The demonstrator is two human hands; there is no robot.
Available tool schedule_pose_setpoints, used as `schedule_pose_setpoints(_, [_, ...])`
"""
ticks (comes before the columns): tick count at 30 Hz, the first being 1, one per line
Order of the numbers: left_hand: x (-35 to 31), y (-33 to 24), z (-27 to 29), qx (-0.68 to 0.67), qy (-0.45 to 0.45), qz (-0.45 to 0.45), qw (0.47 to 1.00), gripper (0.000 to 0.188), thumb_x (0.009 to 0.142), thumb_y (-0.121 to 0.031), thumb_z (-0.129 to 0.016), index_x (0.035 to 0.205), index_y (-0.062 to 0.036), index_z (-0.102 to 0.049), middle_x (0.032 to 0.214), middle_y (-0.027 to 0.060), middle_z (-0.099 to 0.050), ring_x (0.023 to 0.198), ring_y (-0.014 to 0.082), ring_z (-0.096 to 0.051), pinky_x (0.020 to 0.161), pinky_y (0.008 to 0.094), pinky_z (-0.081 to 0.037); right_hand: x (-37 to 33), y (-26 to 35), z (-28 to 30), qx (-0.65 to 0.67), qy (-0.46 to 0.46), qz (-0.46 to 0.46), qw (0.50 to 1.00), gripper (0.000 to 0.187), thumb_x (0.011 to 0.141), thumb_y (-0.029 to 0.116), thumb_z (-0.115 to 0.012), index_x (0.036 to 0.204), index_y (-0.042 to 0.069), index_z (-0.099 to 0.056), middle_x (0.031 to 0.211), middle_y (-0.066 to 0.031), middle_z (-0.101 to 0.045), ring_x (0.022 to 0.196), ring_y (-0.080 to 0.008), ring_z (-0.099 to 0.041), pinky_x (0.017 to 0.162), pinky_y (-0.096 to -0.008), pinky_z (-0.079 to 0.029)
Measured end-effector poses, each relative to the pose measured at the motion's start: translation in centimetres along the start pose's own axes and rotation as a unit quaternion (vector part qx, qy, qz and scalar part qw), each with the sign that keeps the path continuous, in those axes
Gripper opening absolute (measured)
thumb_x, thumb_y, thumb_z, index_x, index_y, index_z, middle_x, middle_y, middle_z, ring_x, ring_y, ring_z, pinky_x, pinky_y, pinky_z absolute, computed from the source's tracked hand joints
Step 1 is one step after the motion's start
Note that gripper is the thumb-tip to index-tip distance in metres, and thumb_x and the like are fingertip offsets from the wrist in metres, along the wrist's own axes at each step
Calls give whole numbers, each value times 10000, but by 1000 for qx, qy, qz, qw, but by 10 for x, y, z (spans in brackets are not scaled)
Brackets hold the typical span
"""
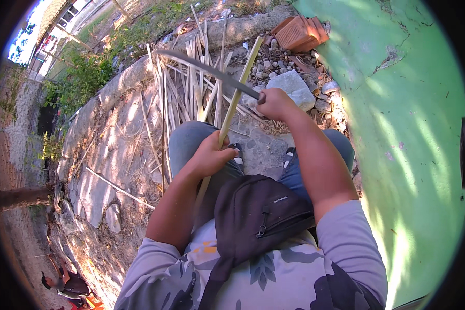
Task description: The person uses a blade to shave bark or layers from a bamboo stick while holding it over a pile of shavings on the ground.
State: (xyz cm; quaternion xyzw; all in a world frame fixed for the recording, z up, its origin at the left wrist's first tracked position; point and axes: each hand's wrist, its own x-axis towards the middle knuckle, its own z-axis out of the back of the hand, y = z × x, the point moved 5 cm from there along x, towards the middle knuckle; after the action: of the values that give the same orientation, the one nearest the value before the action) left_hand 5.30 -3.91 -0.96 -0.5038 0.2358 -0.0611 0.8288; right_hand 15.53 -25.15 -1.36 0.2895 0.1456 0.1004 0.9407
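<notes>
Pale green strip [230, 116] slants from near to far, just right of the left knee [185, 140], gripped by the closed left hand [213, 155]; the right hand [277, 105] clasps a long dark blade [206, 68] crossing it, contact unclear; beyond lies a heap of split sticks [197, 101], a pale stone block [294, 89] to its right

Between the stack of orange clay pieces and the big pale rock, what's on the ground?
In the head view, loose gravel lies between the orange clay pieces and the big pale rock.
</notes>
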Motion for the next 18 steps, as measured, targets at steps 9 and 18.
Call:
schedule_pose_setpoints(9, [-1,4,4,-50,8,67,996,325,837,-204,-725,1006,-80,-476,794,1,-498,620,84,-489,533,251,-421,2,-14,-1,116,-52,-28,992,274,725,240,-704,904,34,-721,885,-177,-715,854,-327,-693,792,-381,-538])
schedule_pose_setpoints(18, [1,2,3,-50,6,55,997,331,846,-228,-723,1006,-86,-471,784,2,-500,612,83,-501,520,251,-425,-7,5,2,-4,-48,81,996,263,719,271,-736,852,49,-686,833,-165,-697,819,-359,-672,743,-426,-530])
